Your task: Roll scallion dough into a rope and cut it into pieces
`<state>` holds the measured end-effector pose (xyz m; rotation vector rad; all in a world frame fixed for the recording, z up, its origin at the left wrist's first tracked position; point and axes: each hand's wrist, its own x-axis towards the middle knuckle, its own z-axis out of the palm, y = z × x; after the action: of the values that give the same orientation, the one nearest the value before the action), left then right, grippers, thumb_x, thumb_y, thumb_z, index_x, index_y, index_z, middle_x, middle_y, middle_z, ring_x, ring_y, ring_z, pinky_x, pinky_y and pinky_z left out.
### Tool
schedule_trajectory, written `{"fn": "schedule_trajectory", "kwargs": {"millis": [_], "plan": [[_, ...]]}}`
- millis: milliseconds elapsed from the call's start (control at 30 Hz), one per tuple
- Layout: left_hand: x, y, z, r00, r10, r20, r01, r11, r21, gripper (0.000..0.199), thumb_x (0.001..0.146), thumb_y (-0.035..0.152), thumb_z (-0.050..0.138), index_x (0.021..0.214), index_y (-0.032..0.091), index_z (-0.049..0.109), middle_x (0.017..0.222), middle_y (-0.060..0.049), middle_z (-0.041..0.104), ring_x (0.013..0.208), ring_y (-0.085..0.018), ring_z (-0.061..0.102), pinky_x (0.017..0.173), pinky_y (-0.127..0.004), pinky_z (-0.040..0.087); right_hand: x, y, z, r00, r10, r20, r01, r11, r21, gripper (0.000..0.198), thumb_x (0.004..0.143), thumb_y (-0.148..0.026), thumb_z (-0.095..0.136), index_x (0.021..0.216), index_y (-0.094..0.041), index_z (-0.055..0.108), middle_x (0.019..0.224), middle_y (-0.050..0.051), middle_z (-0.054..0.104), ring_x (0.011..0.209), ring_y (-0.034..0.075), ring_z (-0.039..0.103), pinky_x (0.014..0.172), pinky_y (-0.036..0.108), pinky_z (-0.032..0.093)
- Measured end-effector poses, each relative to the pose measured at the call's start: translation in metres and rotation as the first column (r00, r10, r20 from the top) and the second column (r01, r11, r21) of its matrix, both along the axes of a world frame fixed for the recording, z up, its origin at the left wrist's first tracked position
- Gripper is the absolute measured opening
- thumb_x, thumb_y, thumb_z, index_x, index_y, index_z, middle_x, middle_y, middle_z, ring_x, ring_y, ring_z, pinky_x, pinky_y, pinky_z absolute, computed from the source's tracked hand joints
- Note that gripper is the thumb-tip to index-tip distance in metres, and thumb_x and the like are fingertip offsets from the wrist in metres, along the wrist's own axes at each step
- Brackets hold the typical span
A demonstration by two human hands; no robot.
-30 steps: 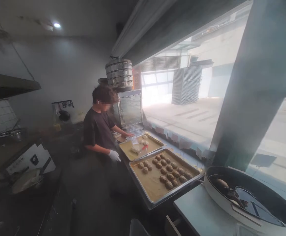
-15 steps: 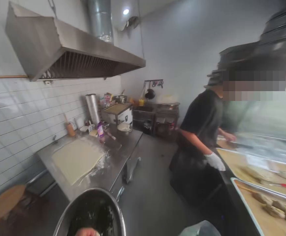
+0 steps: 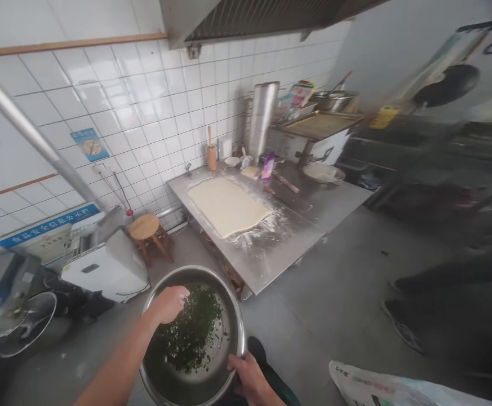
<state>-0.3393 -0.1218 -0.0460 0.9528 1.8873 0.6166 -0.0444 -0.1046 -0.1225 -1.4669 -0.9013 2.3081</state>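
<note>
Near, low in view, the left hand (image 3: pixel 170 303) dips into the bowl (image 3: pixel 234 324), fingers curled loosely over chopped greens (image 3: pixel 193 334). The right hand (image 3: pixel 249 376) clamps the near-right rim. Thin steel, probably light but slick; the rim is the surest hold. The greens look soft and loose.

A silver steel bowl (image 3: pixel 195 332) holds dark green chopped greens (image 3: pixel 193 332); pale cream dough (image 3: pixel 227 206) lies on the grey steel table (image 3: pixel 296 231).

left hand (image 3: pixel 170 303) curled, forearm outstretched; right hand (image 3: pixel 252 379) gripping
</note>
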Motion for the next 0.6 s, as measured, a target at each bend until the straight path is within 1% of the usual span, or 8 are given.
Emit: {"fn": "schedule_trajectory", "kwargs": {"millis": [67,100,200,267,300,400,500,600], "plan": [[-0.029,-0.013,-0.016,0.995,0.056,0.082,-0.055,0.998,-0.017,0.037,0.071,0.037,0.077,0.103,0.020,0.070,0.103,-0.013,0.072,0.093,-0.026,0.067,0.080,-0.033,0.049,-0.022,0.002,-0.006,0.996,0.070,0.049,-0.070,0.998,-0.002,0.030,0.056,-0.025,0.060,0.086,-0.021,0.058,0.071,0.003,0.060,0.068,0.023,0.061,0.055,0.029,0.051],[-0.042,-0.017,-0.025,0.988,0.094,0.124,-0.091,0.995,-0.027,0.037,0.073,0.040,0.075,0.103,0.020,0.069,0.102,-0.012,0.072,0.089,-0.024,0.067,0.079,-0.034,0.050,-0.033,0.005,-0.011,0.992,0.103,0.079,-0.103,0.995,-0.002,0.032,0.055,-0.026,0.060,0.087,-0.021,0.058,0.071,0.002,0.059,0.067,0.023,0.061,0.054,0.030,0.051],[-0.079,-0.029,-0.052,0.950,0.231,0.210,-0.220,0.973,-0.075,0.031,0.078,0.043,0.067,0.095,0.017,0.064,0.081,-0.008,0.069,0.065,-0.018,0.062,0.068,-0.033,0.049,-0.070,0.016,-0.029,0.974,0.179,0.136,-0.182,0.983,0.010,0.036,0.051,-0.026,0.057,0.087,-0.023,0.058,0.067,-0.001,0.055,0.064,0.023,0.059,0.049,0.030,0.050],[-0.100,-0.038,-0.064,0.911,0.318,0.263,-0.297,0.948,-0.117,0.027,0.074,0.039,0.068,0.087,0.016,0.061,0.069,-0.003,0.063,0.055,-0.013,0.054,0.060,-0.029,0.044,-0.099,0.026,-0.041,0.964,0.229,0.133,-0.233,0.972,0.017,0.038,0.050,-0.027,0.054,0.087,-0.023,0.057,0.064,-0.002,0.052,0.060,0.023,0.058,0.047,0.030,0.048],[-0.109,-0.043,-0.068,0.886,0.356,0.297,-0.330,0.934,-0.135,0.026,0.070,0.036,0.070,0.084,0.016,0.061,0.068,-0.002,0.061,0.054,-0.012,0.052,0.058,-0.028,0.042,-0.114,0.032,-0.046,0.959,0.255,0.124,-0.259,0.966,0.021,0.039,0.049,-0.028,0.053,0.088,-0.023,0.058,0.064,-0.002,0.052,0.059,0.023,0.057,0.047,0.030,0.048],[-0.126,-0.057,-0.067,0.796,0.457,0.397,-0.431,0.888,-0.159,0.031,0.057,0.032,0.076,0.076,0.016,0.058,0.071,0.000,0.058,0.060,-0.010,0.052,0.062,-0.026,0.041,-0.162,0.053,-0.059,0.944,0.319,0.085,-0.324,0.945,0.047,0.042,0.048,-0.028,0.052,0.089,-0.022,0.060,0.066,0.000,0.057,0.062,0.024,0.060,0.051,0.031,0.050],[-0.131,-0.063,-0.059,0.719,0.539,0.438,-0.526,0.835,-0.164,0.038,0.055,0.041,0.080,0.070,0.016,0.055,0.073,-0.001,0.056,0.066,-0.011,0.054,0.070,-0.029,0.044,-0.209,0.076,-0.070,0.934,0.355,0.046,-0.358,0.928,0.102,0.041,0.049,-0.029,0.056,0.089,-0.020,0.062,0.072,0.003,0.063,0.074,0.027,0.065,0.061,0.032,0.052],[-0.139,-0.059,-0.058,0.678,0.573,0.461,-0.568,0.806,-0.168,0.048,0.053,0.049,0.086,0.074,0.015,0.059,0.071,0.000,0.054,0.066,-0.012,0.054,0.071,-0.030,0.043,-0.248,0.098,-0.076,0.920,0.389,0.051,-0.392,0.903,0.176,0.042,0.053,-0.029,0.060,0.094,-0.019,0.066,0.077,0.005,0.068,0.086,0.030,0.067,0.070,0.032,0.053]]}}
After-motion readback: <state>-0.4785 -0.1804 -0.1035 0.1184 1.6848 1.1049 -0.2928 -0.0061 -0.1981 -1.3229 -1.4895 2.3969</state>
